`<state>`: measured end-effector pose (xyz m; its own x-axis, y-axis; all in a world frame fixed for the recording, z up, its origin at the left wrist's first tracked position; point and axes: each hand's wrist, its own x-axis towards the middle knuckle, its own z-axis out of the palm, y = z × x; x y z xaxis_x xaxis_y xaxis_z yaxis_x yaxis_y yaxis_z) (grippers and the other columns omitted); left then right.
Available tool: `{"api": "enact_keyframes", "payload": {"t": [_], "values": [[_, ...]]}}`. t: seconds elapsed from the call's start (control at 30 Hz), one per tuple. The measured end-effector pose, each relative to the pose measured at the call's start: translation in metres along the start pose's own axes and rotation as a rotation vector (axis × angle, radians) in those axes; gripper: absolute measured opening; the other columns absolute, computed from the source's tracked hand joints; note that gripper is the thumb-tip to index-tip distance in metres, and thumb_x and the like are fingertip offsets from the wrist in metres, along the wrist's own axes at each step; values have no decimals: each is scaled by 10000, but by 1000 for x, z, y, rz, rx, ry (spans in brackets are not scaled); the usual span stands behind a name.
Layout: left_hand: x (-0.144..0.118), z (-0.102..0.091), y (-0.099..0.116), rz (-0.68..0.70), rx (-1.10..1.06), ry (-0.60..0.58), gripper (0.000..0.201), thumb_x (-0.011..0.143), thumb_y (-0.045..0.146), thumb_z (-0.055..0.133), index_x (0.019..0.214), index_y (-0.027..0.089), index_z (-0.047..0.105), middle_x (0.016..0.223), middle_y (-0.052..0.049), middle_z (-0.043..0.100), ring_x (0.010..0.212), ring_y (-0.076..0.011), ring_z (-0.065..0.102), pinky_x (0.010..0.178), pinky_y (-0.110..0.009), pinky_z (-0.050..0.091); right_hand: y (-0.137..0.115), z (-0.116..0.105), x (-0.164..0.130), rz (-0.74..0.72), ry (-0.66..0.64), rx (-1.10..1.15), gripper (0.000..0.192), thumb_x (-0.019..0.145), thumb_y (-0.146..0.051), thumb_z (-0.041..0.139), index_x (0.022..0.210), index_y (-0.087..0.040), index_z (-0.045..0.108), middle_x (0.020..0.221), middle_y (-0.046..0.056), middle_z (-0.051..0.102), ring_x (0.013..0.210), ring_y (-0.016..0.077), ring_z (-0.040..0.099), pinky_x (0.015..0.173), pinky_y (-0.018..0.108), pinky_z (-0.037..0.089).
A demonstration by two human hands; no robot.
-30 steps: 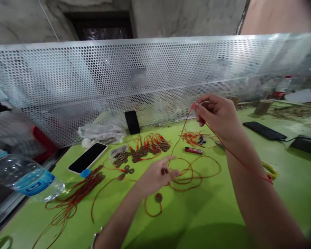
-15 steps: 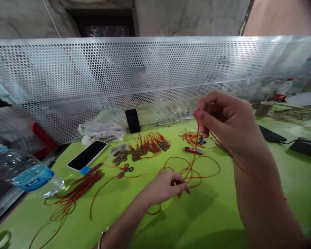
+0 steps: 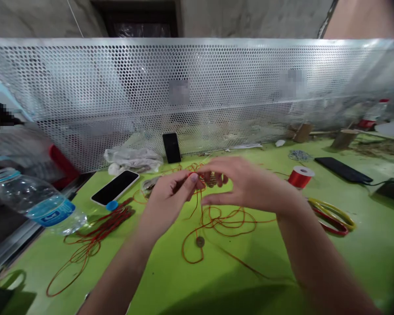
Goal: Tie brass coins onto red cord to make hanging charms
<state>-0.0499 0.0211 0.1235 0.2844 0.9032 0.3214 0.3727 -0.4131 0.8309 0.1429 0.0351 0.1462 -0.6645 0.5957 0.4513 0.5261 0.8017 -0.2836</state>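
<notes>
My left hand (image 3: 167, 199) is closed in a pinch on a thin red cord (image 3: 197, 201), whose strands hang down from the fingertips. Close on its right, my right hand (image 3: 246, 181) is slightly blurred, with its thumb and fingers apart and nothing plainly held. Loose loops of red cord (image 3: 230, 227) spread over the green table below the hands. A round coin with a hole (image 3: 200, 242) lies on that cord. Partly hidden behind my hands are more coins (image 3: 212, 180) with red cords.
At left lie a bundle of coins on red cords (image 3: 114, 223), a blue cap (image 3: 112, 205), a phone (image 3: 115, 188) and a tilted water bottle (image 3: 42, 205). To the right are a red ribbon spool (image 3: 298, 178) and yellow-and-red scissors handles (image 3: 335, 216). A perforated metal panel (image 3: 216, 87) stands behind.
My right hand has come down and left from its raised position, its pinch on the cord opened. My left hand has risen to the middle and now pinches red cord. The view has shifted slightly.
</notes>
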Motion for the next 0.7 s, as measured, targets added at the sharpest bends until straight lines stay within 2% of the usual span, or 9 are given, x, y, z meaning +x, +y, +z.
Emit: {"api": "enact_keyframes", "payload": {"t": [0.1, 0.27, 0.37, 0.47, 0.53, 0.63, 0.7], "values": [[-2, 4, 3, 32, 76, 51, 337, 877, 347, 464, 591, 172, 499, 506, 58, 351, 447, -70, 294, 398, -203, 213, -7, 10, 12, 50, 11, 169, 224, 824, -383, 586, 847, -171, 654, 727, 14, 663, 651, 123, 589, 583, 237, 422], [-2, 4, 7, 100, 227, 146, 310, 876, 314, 459, 609, 179, 538, 492, 56, 377, 452, -86, 334, 421, -223, 240, 7, 12, 15, 144, 8, 441, 125, 781, -271, 632, 809, -149, 635, 680, 4, 675, 602, 102, 613, 545, 204, 438], [-5, 5, 11, 156, 333, 224, 326, 885, 307, 446, 589, 184, 507, 497, 51, 398, 472, -94, 369, 451, -232, 254, 8, 4, 21, 131, -49, 462, 144, 753, -283, 653, 789, -145, 634, 629, -4, 660, 558, 99, 603, 505, 199, 432], [-9, 2, 14, 187, 392, 312, 328, 882, 329, 457, 587, 193, 509, 492, 48, 414, 467, -98, 381, 463, -242, 253, 5, -11, 34, 65, -96, 390, 148, 726, -301, 674, 745, -160, 633, 633, -16, 658, 574, 98, 607, 506, 199, 437], [-11, -4, 15, 188, 417, 369, 300, 879, 351, 464, 639, 203, 566, 484, 50, 423, 445, -98, 371, 453, -248, 239, 4, -25, 44, 13, -88, 315, 145, 702, -297, 698, 696, -172, 625, 627, -29, 652, 584, 90, 605, 518, 198, 450], [-11, -16, 13, 167, 393, 416, 252, 879, 377, 462, 789, 221, 639, 511, 47, 463, 434, -97, 370, 439, -252, 232, 3, -52, 60, -31, -17, 175, 162, 699, -297, 718, 675, -173, 616, 591, -47, 634, 557, 65, 590, 514, 187, 465], [-8, -23, 10, 165, 335, 391, 256, 874, 394, 469, 825, 224, 655, 529, 40, 480, 452, -100, 394, 434, -247, 242, 1, -74, 70, -32, 61, 89, 168, 726, -287, 708, 700, -152, 611, 580, -56, 624, 542, 45, 585, 510, 169, 473]]}}
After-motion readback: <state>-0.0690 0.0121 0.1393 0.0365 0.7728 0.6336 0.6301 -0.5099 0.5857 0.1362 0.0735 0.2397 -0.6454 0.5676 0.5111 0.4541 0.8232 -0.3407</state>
